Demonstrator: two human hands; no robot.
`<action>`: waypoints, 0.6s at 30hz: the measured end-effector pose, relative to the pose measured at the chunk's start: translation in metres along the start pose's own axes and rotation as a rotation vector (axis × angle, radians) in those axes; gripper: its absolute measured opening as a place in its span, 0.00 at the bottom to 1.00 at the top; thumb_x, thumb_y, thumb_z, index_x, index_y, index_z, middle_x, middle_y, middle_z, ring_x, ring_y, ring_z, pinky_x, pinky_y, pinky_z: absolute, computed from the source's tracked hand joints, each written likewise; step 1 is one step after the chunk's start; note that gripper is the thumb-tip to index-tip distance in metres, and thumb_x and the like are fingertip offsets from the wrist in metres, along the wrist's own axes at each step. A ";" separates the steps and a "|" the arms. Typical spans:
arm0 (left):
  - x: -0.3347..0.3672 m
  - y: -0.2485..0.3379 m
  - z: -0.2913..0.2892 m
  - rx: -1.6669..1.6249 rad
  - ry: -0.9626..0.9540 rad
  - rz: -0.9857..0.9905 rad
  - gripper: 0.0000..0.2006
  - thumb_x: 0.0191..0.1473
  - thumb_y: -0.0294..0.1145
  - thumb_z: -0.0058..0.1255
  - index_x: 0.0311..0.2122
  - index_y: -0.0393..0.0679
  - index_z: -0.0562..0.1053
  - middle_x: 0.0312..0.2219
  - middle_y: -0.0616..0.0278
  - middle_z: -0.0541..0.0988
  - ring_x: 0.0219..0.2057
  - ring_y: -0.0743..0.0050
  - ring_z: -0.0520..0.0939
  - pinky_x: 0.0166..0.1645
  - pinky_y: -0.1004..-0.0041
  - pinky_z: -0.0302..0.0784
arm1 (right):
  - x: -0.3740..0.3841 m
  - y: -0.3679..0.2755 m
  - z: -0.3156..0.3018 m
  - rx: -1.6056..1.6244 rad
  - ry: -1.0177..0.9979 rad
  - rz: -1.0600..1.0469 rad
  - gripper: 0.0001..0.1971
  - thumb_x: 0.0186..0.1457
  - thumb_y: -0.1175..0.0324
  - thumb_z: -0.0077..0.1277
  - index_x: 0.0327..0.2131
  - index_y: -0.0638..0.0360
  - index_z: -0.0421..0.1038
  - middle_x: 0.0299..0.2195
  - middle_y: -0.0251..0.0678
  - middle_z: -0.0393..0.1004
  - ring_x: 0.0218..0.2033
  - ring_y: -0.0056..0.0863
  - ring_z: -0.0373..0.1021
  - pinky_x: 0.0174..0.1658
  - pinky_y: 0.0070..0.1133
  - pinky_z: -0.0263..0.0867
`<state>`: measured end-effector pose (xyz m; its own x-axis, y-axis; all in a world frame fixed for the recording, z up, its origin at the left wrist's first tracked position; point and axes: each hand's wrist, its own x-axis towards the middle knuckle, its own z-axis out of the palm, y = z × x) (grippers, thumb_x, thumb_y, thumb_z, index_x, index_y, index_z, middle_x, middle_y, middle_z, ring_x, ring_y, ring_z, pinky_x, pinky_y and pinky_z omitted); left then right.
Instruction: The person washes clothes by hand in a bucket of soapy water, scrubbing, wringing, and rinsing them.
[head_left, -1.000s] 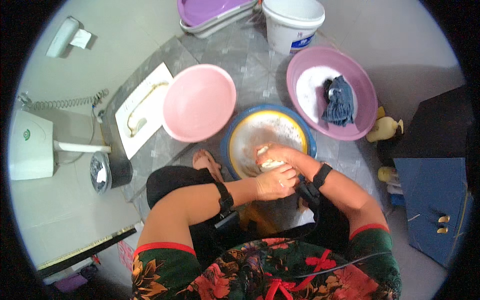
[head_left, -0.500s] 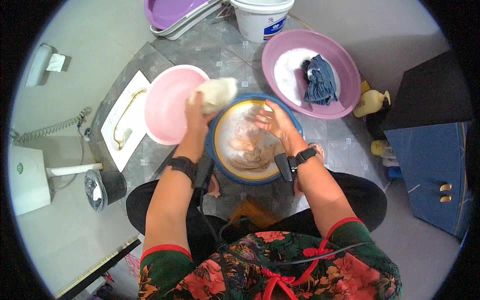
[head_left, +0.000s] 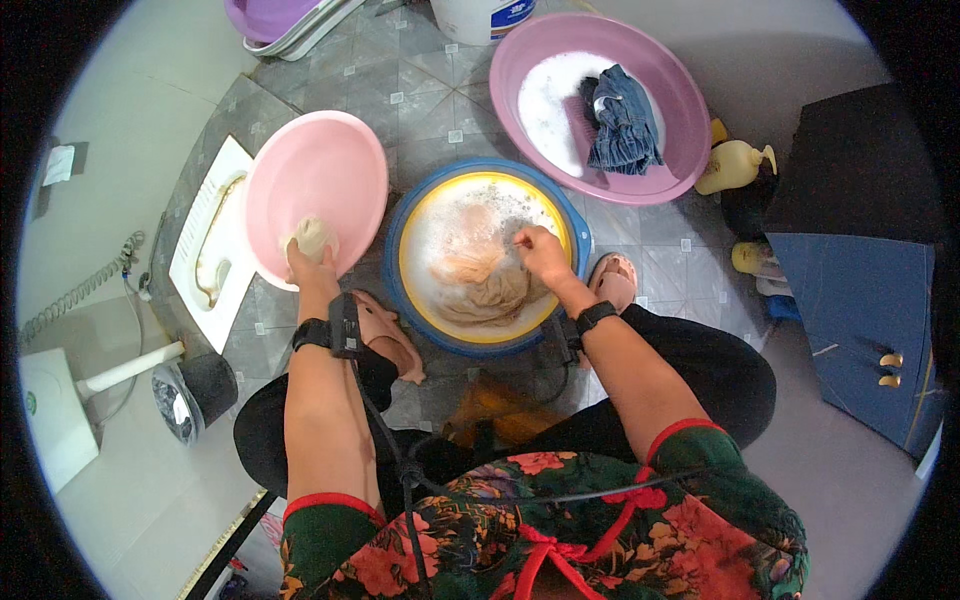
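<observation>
while a brown cloth (head_left: pixel 492 296) lies in suds (head_left: pixel 436 225) toward the near edge of the blue-rimmed basin (head_left: pixel 394 255), left hand (head_left: pixel 312 263) grasps a cream cloth (head_left: pixel 315 236) at the near edge of the pink basin (head_left: pixel 312 160). right hand (head_left: pixel 545 257), curled, by the blue-rimmed basin's right edge; cannot tell if gripping. farther: denim garment (head_left: pixel 626 122) amid foam (head_left: pixel 548 112), mauve basin (head_left: pixel 686 140).

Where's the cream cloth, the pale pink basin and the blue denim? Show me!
Cream cloth (head_left: pixel 314 235): head view, its middle.
Pale pink basin (head_left: pixel 322 165): head view, bare inner surface.
Blue denim (head_left: pixel 626 125): head view, its middle.
</observation>
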<state>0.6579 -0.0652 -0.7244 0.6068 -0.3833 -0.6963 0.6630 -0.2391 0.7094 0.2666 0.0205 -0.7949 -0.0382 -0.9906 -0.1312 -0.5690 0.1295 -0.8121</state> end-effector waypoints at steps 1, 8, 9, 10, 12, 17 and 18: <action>0.000 -0.001 0.003 0.041 -0.047 0.055 0.34 0.49 0.32 0.53 0.58 0.42 0.50 0.50 0.49 0.62 0.43 0.53 0.71 0.38 0.61 0.77 | 0.002 -0.006 0.002 -0.014 -0.032 -0.043 0.07 0.41 0.76 0.49 0.28 0.57 0.73 0.29 0.44 0.73 0.34 0.41 0.71 0.41 0.29 0.67; -0.019 -0.055 0.033 0.619 -0.298 0.812 0.17 0.52 0.26 0.46 0.48 0.37 0.67 0.39 0.51 0.74 0.39 0.63 0.75 0.42 0.69 0.73 | -0.001 -0.048 0.037 -0.449 -0.283 -0.276 0.25 0.42 0.73 0.54 0.48 0.50 0.66 0.57 0.44 0.56 0.57 0.48 0.55 0.55 0.42 0.56; -0.050 -0.069 0.039 0.744 -0.443 0.803 0.13 0.51 0.25 0.46 0.43 0.37 0.70 0.36 0.53 0.76 0.38 0.66 0.76 0.43 0.70 0.72 | -0.006 -0.052 0.041 -0.520 -0.299 -0.245 0.27 0.42 0.72 0.55 0.51 0.50 0.65 0.61 0.44 0.51 0.59 0.49 0.52 0.55 0.44 0.55; -0.082 -0.082 0.049 0.859 -0.604 0.795 0.10 0.51 0.24 0.46 0.39 0.37 0.73 0.33 0.55 0.78 0.36 0.68 0.77 0.44 0.72 0.71 | -0.006 -0.042 0.042 -0.569 -0.341 -0.169 0.27 0.45 0.70 0.53 0.53 0.50 0.63 0.64 0.41 0.40 0.62 0.51 0.46 0.55 0.49 0.52; -0.097 -0.100 0.036 1.021 -0.852 0.962 0.11 0.48 0.24 0.49 0.39 0.41 0.74 0.36 0.52 0.78 0.37 0.62 0.78 0.44 0.70 0.72 | -0.010 -0.044 0.055 -0.622 -0.246 -0.208 0.26 0.43 0.68 0.57 0.51 0.49 0.66 0.62 0.39 0.49 0.59 0.47 0.53 0.53 0.43 0.58; -0.108 -0.141 0.020 1.999 -1.008 0.944 0.31 0.43 0.33 0.60 0.55 0.52 0.64 0.58 0.51 0.59 0.61 0.49 0.55 0.60 0.57 0.59 | 0.016 -0.017 0.045 -0.302 -0.244 -0.074 0.14 0.47 0.67 0.51 0.40 0.51 0.73 0.50 0.36 0.66 0.50 0.43 0.63 0.47 0.38 0.62; -0.110 -0.144 0.026 2.120 -1.021 0.819 0.39 0.41 0.38 0.63 0.59 0.56 0.57 0.62 0.54 0.50 0.64 0.45 0.46 0.63 0.53 0.54 | 0.021 -0.013 0.038 -0.257 -0.255 -0.053 0.11 0.46 0.67 0.51 0.37 0.52 0.74 0.44 0.36 0.70 0.45 0.41 0.66 0.44 0.36 0.63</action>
<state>0.4837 -0.0118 -0.7472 -0.3064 -0.7607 -0.5722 -0.9482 0.1911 0.2538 0.3046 0.0001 -0.8090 0.1848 -0.9487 -0.2564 -0.7540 0.0305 -0.6562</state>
